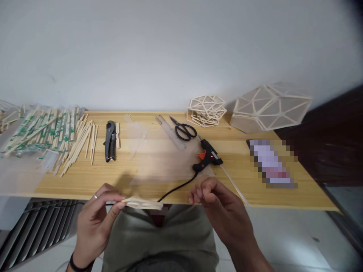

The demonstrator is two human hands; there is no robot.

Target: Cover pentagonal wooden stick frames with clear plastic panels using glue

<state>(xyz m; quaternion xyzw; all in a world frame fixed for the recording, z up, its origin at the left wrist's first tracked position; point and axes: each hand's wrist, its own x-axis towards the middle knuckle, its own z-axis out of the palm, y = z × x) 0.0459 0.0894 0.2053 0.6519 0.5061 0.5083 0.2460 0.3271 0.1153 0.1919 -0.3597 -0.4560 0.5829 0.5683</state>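
My left hand (96, 219) pinches a small flat piece of glued wooden sticks (143, 204), held level above my lap at the table's front edge. My right hand (218, 204) hovers just right of it with fingers curled together and nothing visible in them. A black hot glue gun (208, 156) with an orange trigger lies on the wooden table (93, 177) just beyond my right hand, and its black cord (178, 188) runs down off the front edge.
A heap of wooden sticks and wrapped chopsticks (48, 136) fills the left. A grey cutter (110, 140), ruler (170, 132), black scissors (184, 130), a stack of stick frames (206, 110) and a faceted stick dome (269, 107) line the back. A clear sheet (164, 158) lies mid-table.
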